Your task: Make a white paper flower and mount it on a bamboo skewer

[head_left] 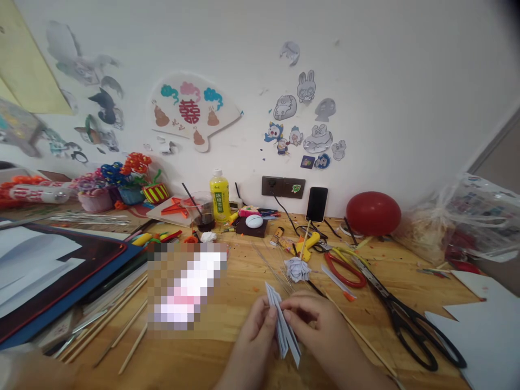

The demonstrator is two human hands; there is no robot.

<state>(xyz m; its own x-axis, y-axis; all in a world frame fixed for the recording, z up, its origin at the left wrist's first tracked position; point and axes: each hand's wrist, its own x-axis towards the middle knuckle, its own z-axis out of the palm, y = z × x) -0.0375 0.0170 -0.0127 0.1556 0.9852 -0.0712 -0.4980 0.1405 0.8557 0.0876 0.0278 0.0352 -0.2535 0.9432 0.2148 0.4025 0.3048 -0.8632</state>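
Low in the middle of the head view, a folded piece of white paper (283, 331) stands upright between both hands, its layers fanned apart at the lower end. My left hand (259, 330) pinches its left side near the top, thumb towards me. My right hand (311, 319) is closed on the right side, thumb and fingers on the folds. Just beyond the fingers lies a crumpled paper flower (298, 270) on a wooden stick.
Black scissors (400, 314), red-handled scissors (345, 273) and white paper sheets (481, 325) lie at the right. A yellow glue gun (311, 244), phone (317, 204) and red balloon (374, 213) are farther back. Wooden sticks (109, 319) and a yellow bottle (220, 196) are leftward.
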